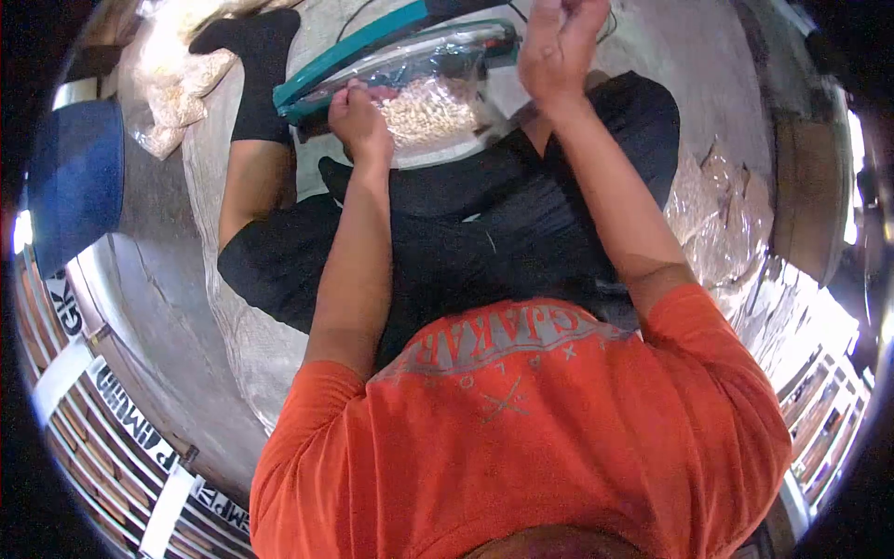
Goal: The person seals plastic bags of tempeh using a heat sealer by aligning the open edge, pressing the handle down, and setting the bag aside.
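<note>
My left hand is closed on the near left edge of a clear plastic bag. Pale, small pieces, like nuts or beans, fill the lower part of the bag. The bag's upper edge lies along a teal bar sealer, whose upper arm is lifted away from the base. My right hand is raised beside the sealer's right end, its fingers curled at the top of the view. What those fingers hold, if anything, is hidden.
Filled clear bags lie at the upper left, and more plastic bags lie on the right. My crossed legs are close below the sealer. A blue object stands at the left, and slatted railings run along the lower left.
</note>
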Available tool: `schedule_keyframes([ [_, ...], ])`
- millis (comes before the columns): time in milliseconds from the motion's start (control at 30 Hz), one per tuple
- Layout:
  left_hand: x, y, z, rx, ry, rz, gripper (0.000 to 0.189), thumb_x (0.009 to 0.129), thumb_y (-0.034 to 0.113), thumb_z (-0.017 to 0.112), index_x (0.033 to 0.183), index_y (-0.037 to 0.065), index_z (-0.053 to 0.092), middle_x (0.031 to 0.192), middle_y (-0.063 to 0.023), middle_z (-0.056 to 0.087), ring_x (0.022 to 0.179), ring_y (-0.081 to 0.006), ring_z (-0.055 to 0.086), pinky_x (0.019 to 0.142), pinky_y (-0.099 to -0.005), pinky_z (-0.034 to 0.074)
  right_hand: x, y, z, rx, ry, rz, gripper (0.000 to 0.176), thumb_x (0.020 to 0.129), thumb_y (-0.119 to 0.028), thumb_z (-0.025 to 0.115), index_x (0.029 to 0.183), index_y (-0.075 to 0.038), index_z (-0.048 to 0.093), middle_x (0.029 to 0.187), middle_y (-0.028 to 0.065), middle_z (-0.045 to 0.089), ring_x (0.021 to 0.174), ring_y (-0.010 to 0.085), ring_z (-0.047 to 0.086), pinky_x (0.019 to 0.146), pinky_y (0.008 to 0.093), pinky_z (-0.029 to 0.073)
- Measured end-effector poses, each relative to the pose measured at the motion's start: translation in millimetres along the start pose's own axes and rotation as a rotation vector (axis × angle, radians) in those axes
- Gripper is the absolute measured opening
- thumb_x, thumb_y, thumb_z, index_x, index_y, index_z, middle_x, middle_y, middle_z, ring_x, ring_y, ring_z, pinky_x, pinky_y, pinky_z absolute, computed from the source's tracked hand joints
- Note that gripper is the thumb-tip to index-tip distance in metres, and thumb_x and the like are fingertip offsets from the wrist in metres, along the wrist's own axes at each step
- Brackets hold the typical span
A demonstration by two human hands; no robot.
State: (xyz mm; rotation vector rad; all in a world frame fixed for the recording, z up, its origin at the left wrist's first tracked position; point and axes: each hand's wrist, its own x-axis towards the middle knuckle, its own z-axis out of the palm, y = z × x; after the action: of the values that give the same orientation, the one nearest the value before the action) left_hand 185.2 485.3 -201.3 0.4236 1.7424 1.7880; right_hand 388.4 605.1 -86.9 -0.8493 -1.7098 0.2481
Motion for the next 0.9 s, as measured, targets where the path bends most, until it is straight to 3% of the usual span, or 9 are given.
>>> schedule_keyframes([
  [67,3.9,-4.0,0.2,-0.168,0.052,-0.039,0.022,0.102,0.016,0.053,0.090,0.000,0.059,0.071,-0.0131,0.069,0.064,-0.0206,0.065,0.065,-0.0321,0.049,-32.3,-2.9,2.4,0.221,-0.114,0.603,0.037,0.103,-0.021,0.056,0.130,0.003,0.051,0.129,0.0257,0.053,0.117,0.0415,0.055,0.106,0.0438,0.041],
  [200,5.5,-8.2,-3.2,-0.245,-0.006,-0.078,0.019,0.102,0.015,0.054,0.098,-0.004,0.055,0.075,-0.0162,0.068,0.063,-0.0247,0.066,0.065,-0.0378,0.055,-66.1,15.8,5.3,0.017,-0.324,0.491,0.046,0.098,-0.033,0.063,0.132,-0.003,0.058,0.132,0.0213,0.056,0.124,0.0381,0.052,0.107,0.0534,0.037],
  [267,4.2,-4.6,0.0,-0.194,0.003,-0.079,0.018,0.102,0.013,0.054,0.101,-0.004,0.053,0.077,-0.0172,0.069,0.064,-0.0259,0.067,0.067,-0.0389,0.056,-46.3,4.6,-0.9,0.008,-0.304,0.597,0.030,0.100,-0.015,0.058,0.123,0.002,0.053,0.125,0.0266,0.053,0.112,0.0409,0.056,0.103,0.0436,0.043],
  [333,-1.0,-0.4,0.3,-0.172,0.028,-0.031,0.017,0.102,0.013,0.053,0.100,-0.004,0.053,0.077,-0.0172,0.069,0.066,-0.0257,0.067,0.066,-0.0385,0.056,-26.4,-0.6,-5.8,0.094,-0.192,0.523,0.032,0.100,-0.014,0.057,0.127,0.002,0.052,0.126,0.0280,0.053,0.116,0.0427,0.055,0.104,0.0465,0.042],
  [400,-0.3,-0.3,-1.5,-0.135,0.021,-0.022,0.017,0.102,0.014,0.053,0.100,-0.003,0.053,0.078,-0.0167,0.069,0.067,-0.0257,0.067,0.068,-0.0375,0.055,-2.4,-6.6,-12.5,0.050,-0.047,-0.051,0.039,0.100,-0.016,0.056,0.134,0.002,0.051,0.133,0.0274,0.052,0.122,0.0441,0.051,0.106,0.0493,0.040],
  [500,4.4,-7.6,-4.9,-0.196,-0.024,-0.004,0.022,0.104,0.018,0.052,0.099,-0.002,0.056,0.080,-0.0171,0.071,0.069,-0.0246,0.067,0.072,-0.0354,0.052,28.0,-24.7,-20.8,-0.044,-0.240,-0.209,0.042,0.101,-0.019,0.057,0.137,0.001,0.053,0.139,0.0253,0.051,0.129,0.0447,0.048,0.108,0.0508,0.038],
  [667,8.8,-10.5,-5.5,-0.099,0.014,0.060,0.029,0.104,0.023,0.053,0.100,-0.004,0.060,0.080,-0.0187,0.073,0.070,-0.0232,0.067,0.077,-0.0347,0.050,25.1,-6.7,-6.5,-0.167,-0.273,-0.366,0.043,0.099,-0.029,0.059,0.136,-0.009,0.059,0.141,0.0161,0.056,0.134,0.0355,0.049,0.110,0.0556,0.035],
  [733,9.9,-9.0,-5.5,-0.058,0.039,0.004,0.014,0.100,0.012,0.055,0.104,-0.002,0.057,0.079,-0.0171,0.069,0.071,-0.0273,0.068,0.072,-0.0393,0.054,22.2,-10.8,-9.6,-0.082,-0.293,-0.286,0.039,0.100,-0.028,0.055,0.135,-0.012,0.061,0.146,0.0106,0.054,0.138,0.0340,0.047,0.110,0.0575,0.034],
  [900,7.5,-10.1,-5.0,0.029,0.096,-0.020,0.031,0.103,0.028,0.054,0.101,-0.001,0.063,0.077,-0.0129,0.073,0.072,-0.0196,0.064,0.075,-0.0341,0.048,13.3,7.2,-3.1,-0.113,-0.348,-0.315,0.039,0.100,-0.026,0.054,0.134,-0.008,0.062,0.144,0.0152,0.055,0.136,0.0364,0.048,0.110,0.0553,0.035],
])
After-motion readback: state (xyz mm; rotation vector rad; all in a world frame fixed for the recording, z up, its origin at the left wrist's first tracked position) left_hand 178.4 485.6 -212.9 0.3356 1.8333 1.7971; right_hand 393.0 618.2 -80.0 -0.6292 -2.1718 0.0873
